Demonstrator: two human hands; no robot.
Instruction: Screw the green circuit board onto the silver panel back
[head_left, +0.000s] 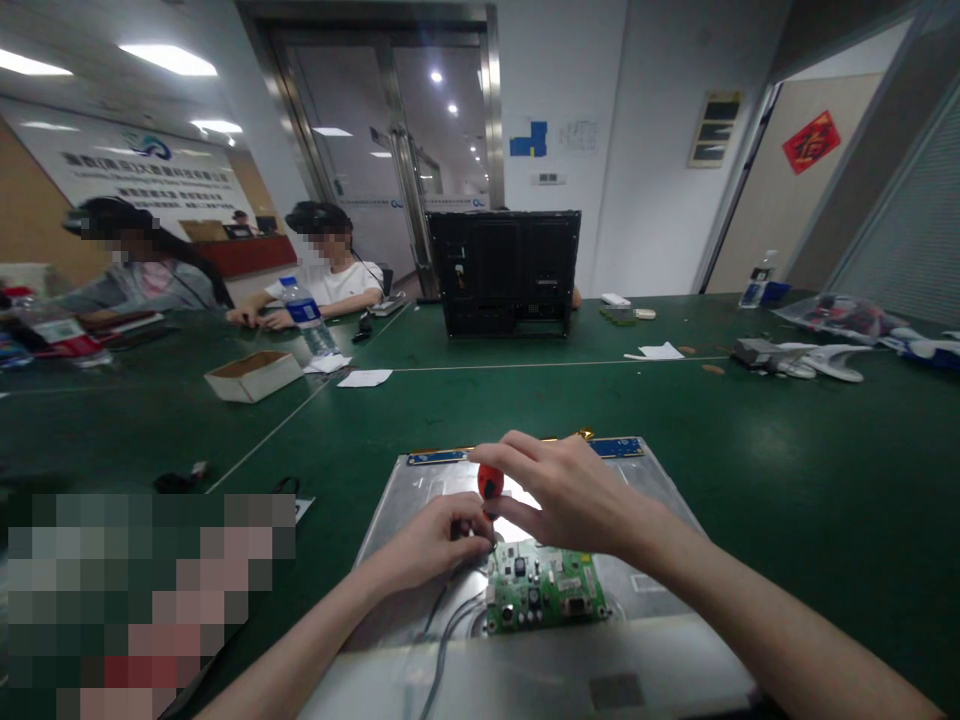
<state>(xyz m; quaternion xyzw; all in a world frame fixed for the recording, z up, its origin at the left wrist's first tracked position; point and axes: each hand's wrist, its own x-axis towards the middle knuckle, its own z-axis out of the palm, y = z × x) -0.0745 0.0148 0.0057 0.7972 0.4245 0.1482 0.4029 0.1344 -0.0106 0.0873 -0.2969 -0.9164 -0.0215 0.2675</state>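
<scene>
A screwdriver (490, 482) with a red and black handle stands upright in my right hand (562, 490), gripped between thumb and fingers. Its lower end points at the upper left corner of a green circuit board (544, 590). My left hand (450, 535) is closed beside that corner, fingers pinched round the screwdriver's lower end or something small there; I cannot tell which. Beneath the board lies a silvery metal display panel (405, 500), with a blue strip board (619, 448) along its far edge. Grey cables (444, 645) run from the board's left side toward me.
Across the green table (352, 430) stands a black monitor housing (510, 275). To the left are a white box (255, 378), a water bottle (307, 315) and two seated people. Grey-white plastic parts (799, 357) lie at the right. A blurred patch covers the lower left.
</scene>
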